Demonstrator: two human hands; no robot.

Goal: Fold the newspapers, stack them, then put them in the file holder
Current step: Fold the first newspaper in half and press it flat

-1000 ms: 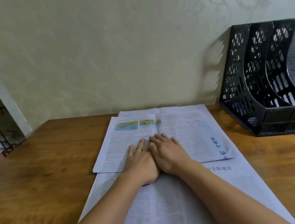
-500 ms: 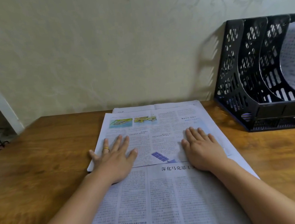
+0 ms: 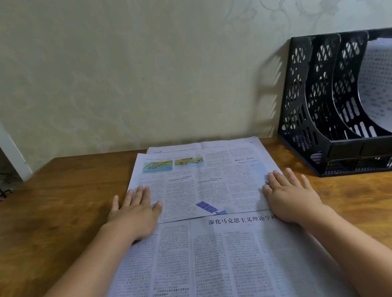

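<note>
A folded grey-white newspaper section printed with dense columns and two small colour pictures (image 3: 201, 182) lies flat on the brown wooden tabletop (image 3: 52, 225), its near edge overlapping a larger, unfolded newspaper sheet with a bold black headline (image 3: 216, 268) that spreads toward the person. The left hand (image 3: 135, 215) lies palm down at the folded section's left edge, fingers straight and slightly spread; the inner fingers and the thumb rest on the paper while the little finger reaches past the edge over bare wood. The right hand (image 3: 291, 201) lies palm down in the same way at the section's right edge, fingers straight and fanned, the thumb and nearest fingers on the paper and the outer fingers beyond the edge over the table. Neither hand grips anything; both press flat, with the heels of the palms on the unfolded sheet just below the fold line. Between the two thumbs sits a small blue satellite drawing (image 3: 208, 207) printed near the section's lower edge. Beyond the fingertips, the far edge of another sheet (image 3: 202, 145) peeks out from under the folded section, near the pale patterned wall (image 3: 156, 67). Off past the right hand's fingers, well apart from them, a black perforated plastic file holder with several slots (image 3: 328, 113) stands on the table against the wall, and a curved white printed paper (image 3: 388, 87) rests in its rightmost visible compartment.
</note>
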